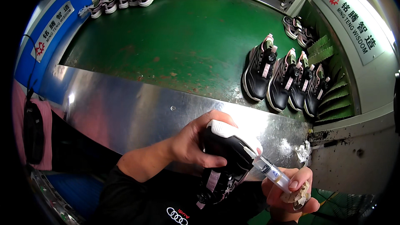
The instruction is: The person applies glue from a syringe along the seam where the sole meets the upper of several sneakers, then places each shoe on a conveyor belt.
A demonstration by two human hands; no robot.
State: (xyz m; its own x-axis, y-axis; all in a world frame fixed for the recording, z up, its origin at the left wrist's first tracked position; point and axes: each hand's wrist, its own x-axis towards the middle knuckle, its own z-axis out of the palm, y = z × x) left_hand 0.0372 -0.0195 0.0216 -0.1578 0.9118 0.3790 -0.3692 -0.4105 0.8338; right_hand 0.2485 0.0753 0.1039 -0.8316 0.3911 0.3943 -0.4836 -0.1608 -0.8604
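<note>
Your left hand point(189, 141) grips a black sneaker point(225, 162) by the white sole, low centre, in front of the steel ledge point(137, 112). Your right hand point(291, 191) pinches a small glue tube point(273, 171), nozzle touching the sole edge. Looks like the gluing touch-up step; next move needs a steady nozzle along the seam.

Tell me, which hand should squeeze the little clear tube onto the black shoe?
Probably the right hand: it already pinches the small clear plastic tube, tip at the black-and-white sports shoe. The left hand is gripping that shoe.
</note>
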